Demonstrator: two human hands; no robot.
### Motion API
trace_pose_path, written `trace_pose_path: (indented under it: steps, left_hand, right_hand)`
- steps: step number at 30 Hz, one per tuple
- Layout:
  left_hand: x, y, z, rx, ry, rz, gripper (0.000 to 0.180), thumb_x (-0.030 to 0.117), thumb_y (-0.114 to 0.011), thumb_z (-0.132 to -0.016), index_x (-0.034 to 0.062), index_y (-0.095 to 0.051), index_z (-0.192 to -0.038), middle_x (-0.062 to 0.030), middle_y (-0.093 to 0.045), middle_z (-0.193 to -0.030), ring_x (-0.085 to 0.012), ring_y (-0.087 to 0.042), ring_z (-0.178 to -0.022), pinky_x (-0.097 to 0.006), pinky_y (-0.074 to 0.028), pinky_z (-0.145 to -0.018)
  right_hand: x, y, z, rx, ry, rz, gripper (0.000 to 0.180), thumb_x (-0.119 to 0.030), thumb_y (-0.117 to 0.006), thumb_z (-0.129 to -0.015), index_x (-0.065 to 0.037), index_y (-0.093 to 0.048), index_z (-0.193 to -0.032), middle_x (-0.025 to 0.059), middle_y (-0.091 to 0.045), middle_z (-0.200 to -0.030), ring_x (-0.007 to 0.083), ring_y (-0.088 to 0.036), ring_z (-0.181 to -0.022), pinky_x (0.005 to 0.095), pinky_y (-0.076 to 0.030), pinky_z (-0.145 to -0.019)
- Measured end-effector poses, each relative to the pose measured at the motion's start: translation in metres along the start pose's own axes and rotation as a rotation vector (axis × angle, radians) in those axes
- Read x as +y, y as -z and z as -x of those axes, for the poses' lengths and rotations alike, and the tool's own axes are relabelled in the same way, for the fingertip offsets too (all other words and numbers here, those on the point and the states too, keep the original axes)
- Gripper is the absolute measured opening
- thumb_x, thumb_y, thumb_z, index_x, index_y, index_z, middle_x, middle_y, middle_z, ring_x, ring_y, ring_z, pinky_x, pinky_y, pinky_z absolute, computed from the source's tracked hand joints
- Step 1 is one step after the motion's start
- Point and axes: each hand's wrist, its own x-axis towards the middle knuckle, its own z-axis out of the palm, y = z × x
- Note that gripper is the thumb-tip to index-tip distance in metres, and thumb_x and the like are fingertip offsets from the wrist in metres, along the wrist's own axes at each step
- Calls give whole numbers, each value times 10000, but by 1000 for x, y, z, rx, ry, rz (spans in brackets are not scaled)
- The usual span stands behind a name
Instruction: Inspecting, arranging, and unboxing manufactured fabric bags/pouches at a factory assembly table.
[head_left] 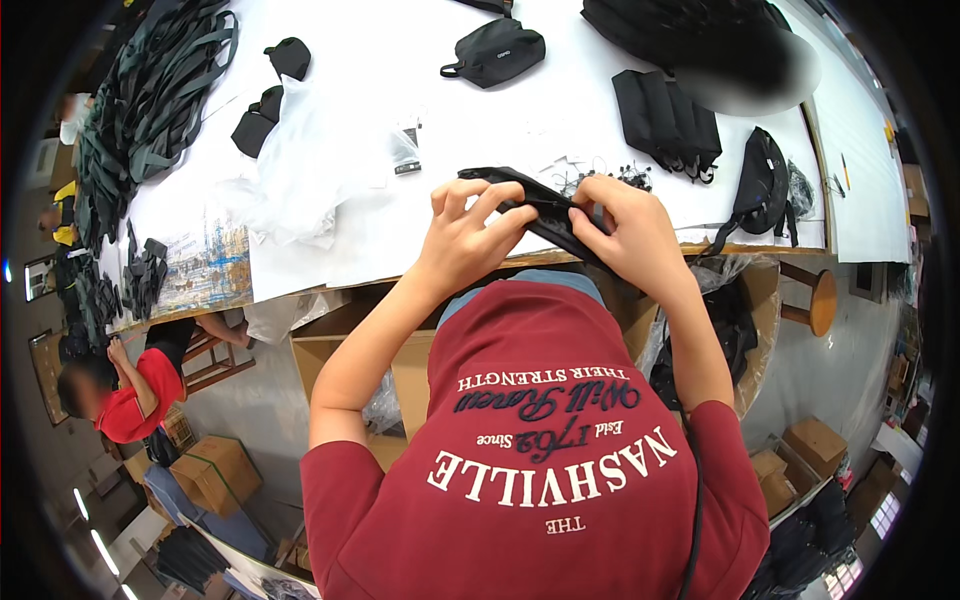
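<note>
Both hands grip one black fabric piece (545,213) held at the near edge of the white table (350,120). Left hand (468,240) pinches its left end, fingers curled over the top; right hand (625,228) clamps its right end, thumb side down on the piece. The piece sits partly over the table edge, partly past it above the lap.

Beyond the piece: clear plastic bags (300,170) to its left, black pouch (492,52) further up, stack of black panels (668,122) up-right, black waist bag (762,185) right, near the table's edge. Strap pile (150,90) far left. Bare tabletop directly beyond the piece, small. Below the piece: cardboard boxes (350,350) under the table edge. Wooden stool (815,298) right of the piece, off the table. Another person in a red shirt (130,395) sits far lower-left.
</note>
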Motion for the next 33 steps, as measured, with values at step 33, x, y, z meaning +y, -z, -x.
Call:
trace_pose_path:
  steps: [33]
  left_hand:
    - [36,20,21,-43,246,432,285,-13,-663,-605,34,-607,-881,-82,-599,-855,-262,-564,-826,-361,-442,-759]
  right_hand:
    - [-17,-17,25,-110,3,-238,125,-132,-615,-826,-28,-551,-798,104,-564,-755,295,-579,-633,355,-450,-576]
